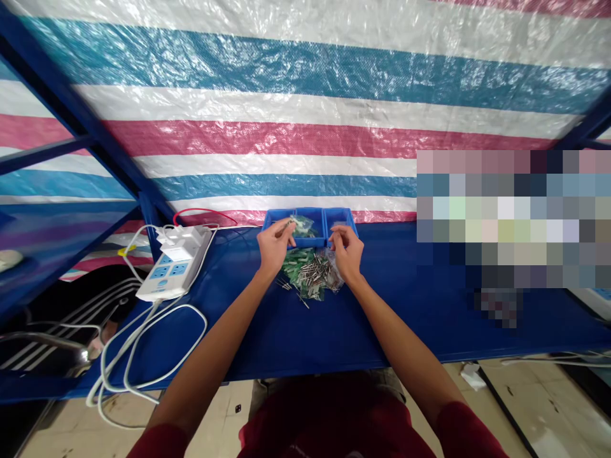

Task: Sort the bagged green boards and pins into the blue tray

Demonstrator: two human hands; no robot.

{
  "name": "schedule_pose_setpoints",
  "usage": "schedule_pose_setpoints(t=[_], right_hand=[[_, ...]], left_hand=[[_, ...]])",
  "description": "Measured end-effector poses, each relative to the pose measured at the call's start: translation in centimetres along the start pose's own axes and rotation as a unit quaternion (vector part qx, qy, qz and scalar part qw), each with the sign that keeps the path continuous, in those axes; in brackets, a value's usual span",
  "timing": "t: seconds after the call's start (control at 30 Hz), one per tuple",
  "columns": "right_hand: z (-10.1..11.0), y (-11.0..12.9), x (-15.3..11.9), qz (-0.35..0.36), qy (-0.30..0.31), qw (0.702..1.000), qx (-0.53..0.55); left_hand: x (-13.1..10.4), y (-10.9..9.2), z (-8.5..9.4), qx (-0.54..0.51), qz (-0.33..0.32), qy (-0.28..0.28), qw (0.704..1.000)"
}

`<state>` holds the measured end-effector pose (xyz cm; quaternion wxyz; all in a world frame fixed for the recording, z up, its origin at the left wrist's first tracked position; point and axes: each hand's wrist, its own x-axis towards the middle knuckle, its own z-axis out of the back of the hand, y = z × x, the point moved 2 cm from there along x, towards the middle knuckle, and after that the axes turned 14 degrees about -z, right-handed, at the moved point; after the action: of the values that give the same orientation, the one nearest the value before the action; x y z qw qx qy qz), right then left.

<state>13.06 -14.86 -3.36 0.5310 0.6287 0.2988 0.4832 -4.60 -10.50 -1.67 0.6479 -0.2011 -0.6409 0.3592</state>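
Observation:
My left hand (274, 245) is at the left compartment of a blue three-part tray (310, 242), thumb and fingers pinched together. Something small and dark may be at its fingertips, too tiny to name. Over the right compartment my right hand (348, 251) has its fingers curled together; what they hold, if anything, is hidden. Small clear and green packets (302, 225) lie in the middle compartment. In front of the tray, between my wrists, is a pile of thin metal pin-like pieces (317, 271) on green packets (298, 270), with clear plastic bags (334, 278) at its right.
A white power strip (165, 280) with plugged-in chargers (180, 242) and looped white cables (138, 346) lies on the blue table (286, 337) at left. A striped plastic sheet (286, 137) hangs behind. Blue frame posts (112, 156) stand at left. The right side is pixelated.

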Motion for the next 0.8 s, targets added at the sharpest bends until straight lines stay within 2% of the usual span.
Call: schedule_pose_setpoints(t=[0.03, 0.07, 0.1, 0.17, 0.23, 0.3, 0.37, 0.53, 0.6, 0.7, 0.8], right_hand=[[0.1, 0.0, 0.1, -0.003, -0.006, 1.000, 0.002], [0.1, 0.0, 0.1, -0.004, -0.009, 1.000, 0.001], [0.1, 0.0, 0.2, -0.005, -0.008, 1.000, -0.004], [0.1, 0.0, 0.2, -0.004, -0.003, 1.000, -0.021], [0.1, 0.0, 0.2, -0.004, -0.002, 0.999, -0.039], [0.1, 0.0, 0.3, -0.006, -0.003, 0.999, -0.050], [0.2, -0.2, 0.4, -0.010, -0.005, 0.998, -0.061], [0.5, -0.2, 0.9, -0.013, 0.004, 0.987, -0.160], [0.5, -0.1, 1.1, -0.009, 0.041, 0.971, -0.237], [0.3, 0.0, 1.2, -0.016, 0.107, 0.930, -0.352], [0.1, -0.1, 1.1, -0.020, 0.146, 0.894, -0.423]], left_hand=[[0.8, 0.1, -0.2, 0.035, -0.015, -0.009, 0.999], [1.7, 0.1, -0.5, 0.075, -0.031, 0.010, 0.997], [2.6, 0.2, -0.8, 0.115, -0.049, 0.058, 0.990], [3.9, 0.2, -1.5, 0.200, -0.081, 0.183, 0.959], [4.5, 0.1, -1.8, 0.260, -0.094, 0.245, 0.929], [4.3, -0.1, -1.7, 0.273, -0.105, 0.259, 0.920], [3.5, -0.4, -1.3, 0.249, -0.123, 0.257, 0.926], [0.5, -0.4, 0.6, 0.202, -0.123, 0.204, 0.950], [-0.6, -0.1, 1.2, 0.194, -0.110, 0.208, 0.952], [-1.7, 0.4, 1.6, 0.187, -0.112, 0.258, 0.941], [-2.1, 0.6, 1.5, 0.193, -0.127, 0.298, 0.926]])
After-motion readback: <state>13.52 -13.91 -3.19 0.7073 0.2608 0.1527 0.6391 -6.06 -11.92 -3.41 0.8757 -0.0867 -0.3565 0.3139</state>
